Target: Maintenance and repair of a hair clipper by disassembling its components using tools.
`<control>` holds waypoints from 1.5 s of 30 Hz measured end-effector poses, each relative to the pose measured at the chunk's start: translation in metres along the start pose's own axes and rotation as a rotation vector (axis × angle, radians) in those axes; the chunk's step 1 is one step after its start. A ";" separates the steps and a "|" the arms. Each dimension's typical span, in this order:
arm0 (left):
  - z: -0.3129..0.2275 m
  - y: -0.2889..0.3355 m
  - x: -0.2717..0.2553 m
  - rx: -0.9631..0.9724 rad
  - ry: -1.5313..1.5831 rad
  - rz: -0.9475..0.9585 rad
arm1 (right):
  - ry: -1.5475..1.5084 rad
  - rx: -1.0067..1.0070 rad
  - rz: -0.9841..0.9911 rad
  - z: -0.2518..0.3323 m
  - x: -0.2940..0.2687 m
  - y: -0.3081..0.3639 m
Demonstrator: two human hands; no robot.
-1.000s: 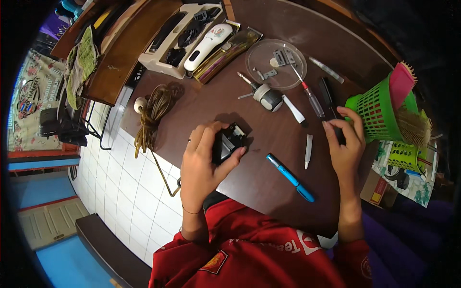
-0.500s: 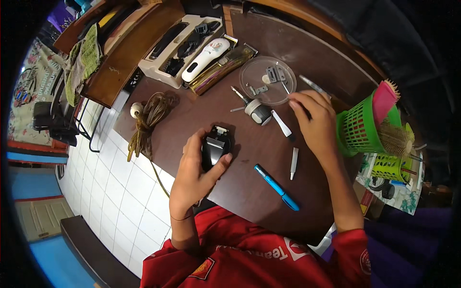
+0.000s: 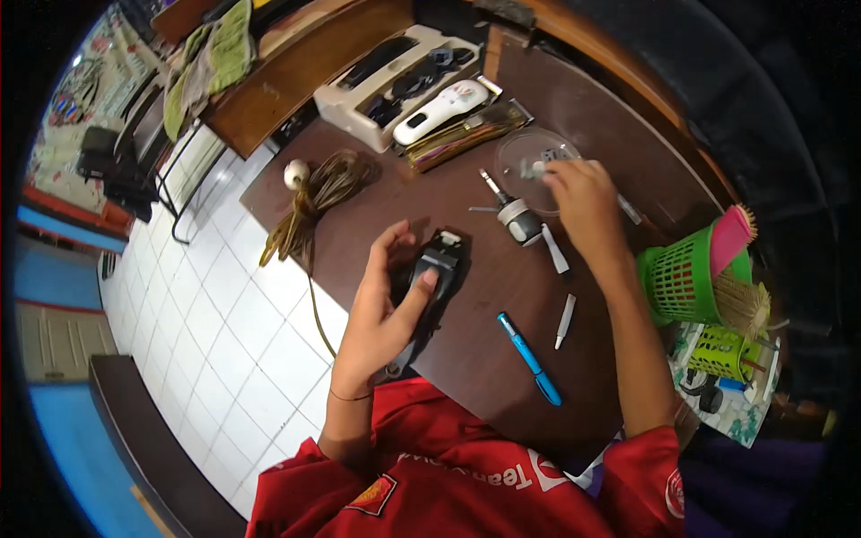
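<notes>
My left hand (image 3: pixel 381 318) holds a black hair clipper (image 3: pixel 432 276), its thumb across the body and its other fingers raised along the left side. The clipper's top end shows a small white piece and no cutting blade. Over a clear round dish (image 3: pixel 508 146) my right hand (image 3: pixel 583 202) has its thumb and fingertips pinched together. Small metal parts (image 3: pixel 553 156) lie in the dish; what is between the fingertips is too small to make out. Just left of that wrist are a stubby screwdriver (image 3: pixel 517 220) and a white slim clip-like piece (image 3: pixel 555 249).
A blue pen (image 3: pixel 530 359) and a small white tube (image 3: pixel 565 321) lie on the brown table (image 3: pixel 466 359). Behind stand a white clipper (image 3: pixel 441 112), a gold clipper (image 3: pixel 471 134) and a tray (image 3: pixel 354 115). A coiled cord (image 3: pixel 327 193) lies left, a green brush basket (image 3: pixel 677 280) right.
My right hand has moved left from the dish's right edge to over its parts. My left thumb has shifted onto the clipper's body. The whole view has swung a little.
</notes>
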State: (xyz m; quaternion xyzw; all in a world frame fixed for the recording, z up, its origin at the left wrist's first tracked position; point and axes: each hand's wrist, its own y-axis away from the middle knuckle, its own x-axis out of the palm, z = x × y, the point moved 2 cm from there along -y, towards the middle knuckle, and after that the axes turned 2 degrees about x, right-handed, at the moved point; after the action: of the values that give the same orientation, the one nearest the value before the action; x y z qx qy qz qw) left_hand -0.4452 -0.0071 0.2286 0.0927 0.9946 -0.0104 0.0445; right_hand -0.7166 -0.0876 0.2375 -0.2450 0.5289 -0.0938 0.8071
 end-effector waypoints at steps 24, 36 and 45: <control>-0.027 -0.029 -0.005 0.618 -0.748 0.103 | -0.734 0.214 0.058 0.108 -0.005 0.071; -0.023 -0.016 -0.001 0.520 -0.655 0.121 | -0.745 0.134 0.009 0.102 0.008 0.082; -0.023 -0.022 0.000 0.592 -0.754 0.165 | -0.802 0.222 0.022 0.097 0.018 0.087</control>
State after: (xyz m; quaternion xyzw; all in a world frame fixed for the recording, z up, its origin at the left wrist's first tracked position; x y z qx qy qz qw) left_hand -0.4511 -0.0281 0.2514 0.1697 0.8530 -0.3220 0.3741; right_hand -0.6312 0.0092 0.2111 -0.1679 0.1621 -0.0386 0.9716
